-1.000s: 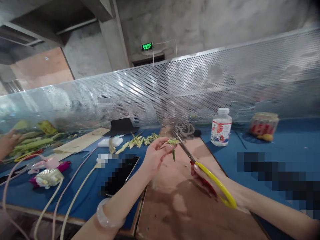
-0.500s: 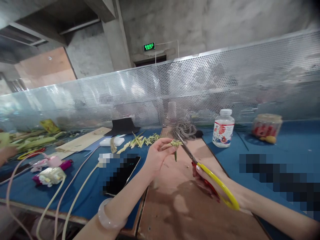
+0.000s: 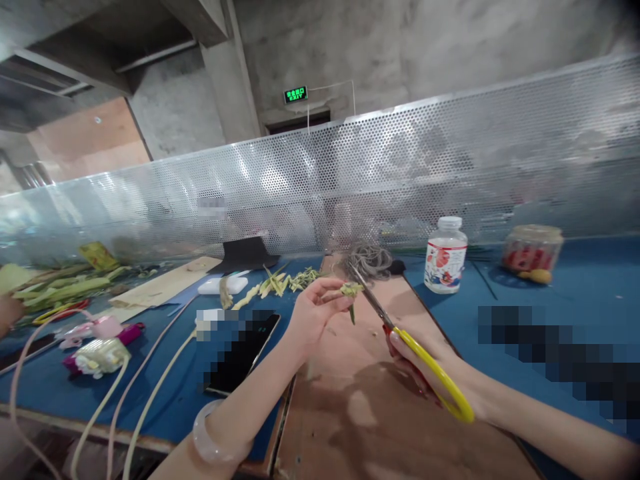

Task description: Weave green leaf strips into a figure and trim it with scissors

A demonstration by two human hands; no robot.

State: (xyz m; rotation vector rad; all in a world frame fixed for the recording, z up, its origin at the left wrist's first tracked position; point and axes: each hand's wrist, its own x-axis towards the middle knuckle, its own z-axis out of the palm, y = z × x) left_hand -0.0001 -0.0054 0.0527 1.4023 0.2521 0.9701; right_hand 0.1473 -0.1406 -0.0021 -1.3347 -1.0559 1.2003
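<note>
A: What do we see in the left hand?

B: We observe its thumb and fingers drawn narrow, pinching a leafy piece, pale green above with a darker strip hanging below. The piece is held above the brown board, beside the scissors.

A: And the right hand?

B: We note it closed around the scissors, whose yellow loop lies uppermost. The metal blades point up and towards the left, their tips near the grey cord; we cannot tell whether they are parted.

A: Which objects surround the hands?

B: To the left, on the blue surface, we find a partly pixelated phone, a white case and leafy cuttings. To the right stand a white-capped bottle and, farther right, a clear jar with red markings.

A: What do we record at the left edge?

B: Part of another person's hand, near long green leaves. Behind everything we see a perforated metal panel.
</note>
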